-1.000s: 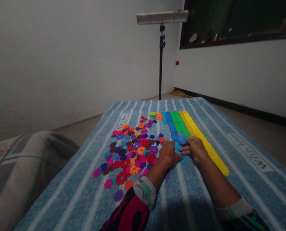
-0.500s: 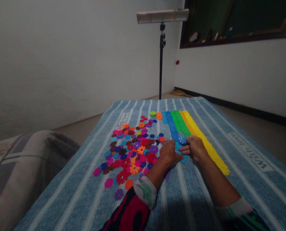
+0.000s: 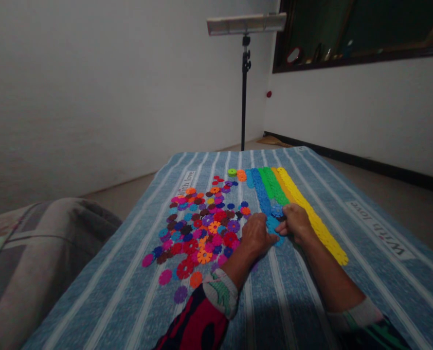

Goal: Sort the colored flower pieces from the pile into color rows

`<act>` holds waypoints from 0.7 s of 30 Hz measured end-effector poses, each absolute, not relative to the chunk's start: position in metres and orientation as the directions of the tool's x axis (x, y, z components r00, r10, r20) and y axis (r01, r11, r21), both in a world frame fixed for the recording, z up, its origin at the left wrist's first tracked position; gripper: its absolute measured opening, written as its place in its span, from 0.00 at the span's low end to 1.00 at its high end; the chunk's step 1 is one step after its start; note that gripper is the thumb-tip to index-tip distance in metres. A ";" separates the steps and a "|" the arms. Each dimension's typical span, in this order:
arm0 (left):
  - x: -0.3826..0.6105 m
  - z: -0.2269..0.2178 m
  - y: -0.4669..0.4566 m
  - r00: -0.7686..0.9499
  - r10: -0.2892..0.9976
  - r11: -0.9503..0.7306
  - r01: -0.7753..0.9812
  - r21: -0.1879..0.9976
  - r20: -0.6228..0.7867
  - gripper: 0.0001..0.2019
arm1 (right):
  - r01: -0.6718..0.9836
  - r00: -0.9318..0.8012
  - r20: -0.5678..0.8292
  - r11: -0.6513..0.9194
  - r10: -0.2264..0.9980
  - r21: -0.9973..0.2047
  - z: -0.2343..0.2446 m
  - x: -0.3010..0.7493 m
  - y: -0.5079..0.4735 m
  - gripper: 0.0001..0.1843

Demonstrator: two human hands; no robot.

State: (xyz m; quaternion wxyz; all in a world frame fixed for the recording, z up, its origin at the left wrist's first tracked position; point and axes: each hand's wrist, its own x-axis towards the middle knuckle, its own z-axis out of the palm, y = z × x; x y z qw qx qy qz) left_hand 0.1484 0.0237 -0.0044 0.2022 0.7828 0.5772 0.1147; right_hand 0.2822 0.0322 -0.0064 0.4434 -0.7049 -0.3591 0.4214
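A loose pile of flower-shaped plastic discs [image 3: 202, 226] in red, purple, orange, pink and blue lies on a blue striped cloth [image 3: 297, 296]. Right of it run sorted rows: a blue row [image 3: 261, 194], a green row [image 3: 273, 185] and a long yellow row [image 3: 313, 218]. My left hand [image 3: 255, 236] rests knuckles-up at the near end of the blue row, fingers curled onto light blue discs [image 3: 274, 224]. My right hand [image 3: 296, 222] meets it from the right, fingers pinched on the same light blue discs. What lies under the fingertips is hidden.
A light stand [image 3: 244, 87] with a flat panel stands beyond the cloth's far edge. A grey cushion [image 3: 37, 257] lies at the left. A dark window frame [image 3: 362, 34] fills the upper right wall. Printed lettering [image 3: 379, 234] marks the cloth at right.
Both hands stay at the near end of the blue row; the fingers shift only slightly and the view drifts a little.
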 end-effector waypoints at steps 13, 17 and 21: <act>0.148 -0.009 0.023 0.318 0.947 -0.266 0.850 0.455 -0.040 0.23 | 0.524 0.225 -0.120 -0.224 0.967 -0.822 -0.006 0.294 0.052 0.07; 0.148 -0.012 0.023 0.330 0.944 -0.290 0.843 0.454 -0.008 0.22 | 0.592 0.176 -0.122 -0.204 0.977 -0.780 -0.006 0.295 0.056 0.08; 0.148 -0.014 0.023 0.327 0.945 -0.286 0.842 0.458 -0.011 0.23 | 0.644 0.127 -0.127 -0.180 0.984 -0.744 -0.005 0.295 0.058 0.09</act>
